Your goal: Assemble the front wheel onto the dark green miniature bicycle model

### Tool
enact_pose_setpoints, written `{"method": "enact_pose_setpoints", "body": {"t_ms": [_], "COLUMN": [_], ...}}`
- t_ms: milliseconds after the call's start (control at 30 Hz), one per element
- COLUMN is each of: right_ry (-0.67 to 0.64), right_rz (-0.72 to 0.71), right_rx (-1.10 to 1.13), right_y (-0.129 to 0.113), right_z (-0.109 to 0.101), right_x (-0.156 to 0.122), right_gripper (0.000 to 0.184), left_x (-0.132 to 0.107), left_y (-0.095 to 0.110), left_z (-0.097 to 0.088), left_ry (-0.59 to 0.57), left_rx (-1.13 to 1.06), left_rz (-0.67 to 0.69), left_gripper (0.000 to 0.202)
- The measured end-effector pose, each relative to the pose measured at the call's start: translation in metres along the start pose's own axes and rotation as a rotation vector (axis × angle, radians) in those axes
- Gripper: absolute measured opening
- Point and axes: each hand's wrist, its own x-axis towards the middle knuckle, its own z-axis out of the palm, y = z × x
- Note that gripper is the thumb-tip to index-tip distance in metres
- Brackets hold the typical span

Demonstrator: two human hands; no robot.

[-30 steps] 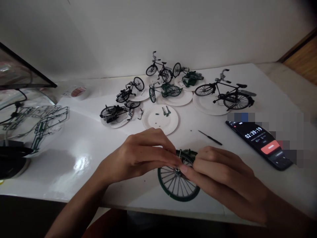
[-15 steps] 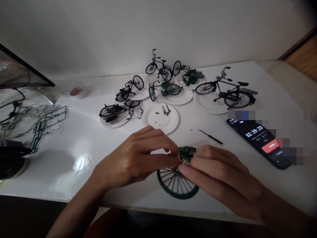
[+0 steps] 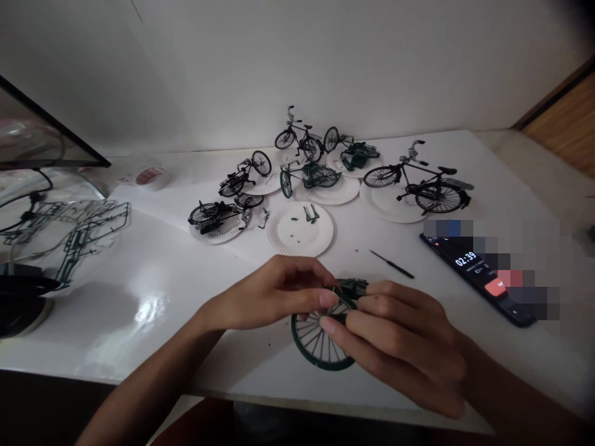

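The right hand (image 3: 400,341) pinches a dark green model bicycle wheel (image 3: 312,342) near its hub with bunched fingers over the white counter (image 3: 139,347), while the left hand (image 3: 274,294) presses its fingertips together at the wheel's top.

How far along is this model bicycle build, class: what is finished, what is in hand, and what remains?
Well along, it seems. Done: the black model bicycle looks complete on its paper plate, with others behind it. In hand: the right hand grips a green-rimmed spoked wheel joined to a dark green part, the left hand close by. Left: small green pieces on the nearest paper plate, and a green sprue.
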Motion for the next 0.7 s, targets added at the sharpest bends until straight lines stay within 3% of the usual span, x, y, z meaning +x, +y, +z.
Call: {"method": "enact_pose_setpoints", "body": {"t_ms": [233, 467, 567, 700], "right_ry": [0.051, 0.034, 0.037, 0.177], "right_rz": [-0.034, 0.000, 0.060, 0.206], "right_rx": [0.031, 0.058, 0.003, -0.084], "right_y": [0.002, 0.007, 0.012, 0.018], "right_z": [0.007, 0.007, 0.011, 0.013], "right_x": [0.000, -0.002, -0.007, -0.010], "right_gripper": [0.018, 0.017, 0.018, 0.027], "left_x": [0.009, 0.006, 0.005, 0.003], "left_y": [-0.016, -0.012, -0.011, -0.012], "left_z": [-0.001, -0.006, -0.008, -0.007], "left_ry": [-0.028, 0.005, 0.007, 0.040], "left_rx": [-0.244, -0.365, -0.365, -0.359], "left_rz": [-0.059, -0.054, -0.049, 0.018], "left_gripper": [0.021, 0.031, 0.029, 0.027]}}
